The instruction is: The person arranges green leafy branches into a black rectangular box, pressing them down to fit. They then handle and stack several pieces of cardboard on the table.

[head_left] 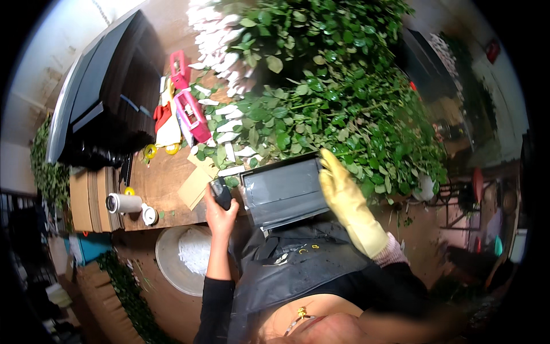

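Note:
A shallow black rectangular box (282, 192), with a shiny film-like inner surface, sits at the table's near edge in front of my apron. My right hand (342, 192) wears a long yellow rubber glove and holds the box along its right side, its fingers reaching the far corner. Bare, my left hand (220, 213) is closed around a small black object (221, 193) whose kind I cannot make out. It is just left of the box. Folded brown cardboard pieces (195, 186) lie beside that hand.
A large heap of leafy green stems (344, 103) with white-wrapped ends (220, 46) covers the far table. Pink tape dispensers (193, 116), a white tumbler (123, 203) and stacked black boxes (114, 97) stand left. Below the edge is a bucket (172, 261) holding white scraps.

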`<state>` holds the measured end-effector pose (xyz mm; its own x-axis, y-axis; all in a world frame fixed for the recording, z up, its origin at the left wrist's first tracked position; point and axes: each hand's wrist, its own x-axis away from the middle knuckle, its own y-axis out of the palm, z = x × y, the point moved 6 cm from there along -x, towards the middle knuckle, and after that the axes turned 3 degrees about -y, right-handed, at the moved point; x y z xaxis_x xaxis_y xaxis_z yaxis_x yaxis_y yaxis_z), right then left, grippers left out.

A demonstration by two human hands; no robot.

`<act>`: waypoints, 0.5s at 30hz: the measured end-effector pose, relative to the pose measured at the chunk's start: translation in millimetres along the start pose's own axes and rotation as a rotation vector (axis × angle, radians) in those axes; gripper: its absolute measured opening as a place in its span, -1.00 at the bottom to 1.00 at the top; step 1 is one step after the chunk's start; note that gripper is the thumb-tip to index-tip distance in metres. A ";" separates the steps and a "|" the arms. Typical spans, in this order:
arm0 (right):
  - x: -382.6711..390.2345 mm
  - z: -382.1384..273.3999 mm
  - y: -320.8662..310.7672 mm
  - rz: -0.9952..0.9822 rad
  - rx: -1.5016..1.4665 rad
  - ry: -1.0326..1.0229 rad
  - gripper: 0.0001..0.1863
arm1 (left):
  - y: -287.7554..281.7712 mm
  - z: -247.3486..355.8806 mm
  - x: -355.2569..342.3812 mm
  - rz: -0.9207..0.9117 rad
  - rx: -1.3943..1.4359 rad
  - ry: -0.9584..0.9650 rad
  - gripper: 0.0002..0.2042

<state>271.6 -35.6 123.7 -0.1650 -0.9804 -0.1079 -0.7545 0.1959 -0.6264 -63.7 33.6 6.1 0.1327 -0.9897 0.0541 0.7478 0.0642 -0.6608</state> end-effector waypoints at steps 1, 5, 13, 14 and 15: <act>5.7 16.5 -4.9 -0.097 0.074 0.109 -0.43 | 12.6 -16.2 -4.1 -0.089 0.012 -0.112 -0.07; 11.3 -7.6 -23.7 0.017 0.139 0.042 -0.41 | 47.3 -27.8 -14.3 -0.160 -0.162 0.063 -0.12; 22.6 -47.5 32.7 -0.548 -0.478 0.113 -0.63 | 5.6 11.0 -158.7 0.425 -0.002 0.344 -0.56; 19.5 -57.1 38.0 -0.637 -0.458 0.115 -0.62 | 2.2 0.1 -192.2 0.482 0.047 0.244 -0.59; 14.7 -62.3 40.2 -0.661 -0.370 0.018 -0.61 | 6.2 -4.3 -228.2 0.411 -0.067 0.150 -0.60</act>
<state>199.2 -40.8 145.0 0.3878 -0.8963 0.2151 -0.8634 -0.4349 -0.2556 -92.1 259.3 -13.6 0.3109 -0.8914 -0.3297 0.6082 0.4532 -0.6518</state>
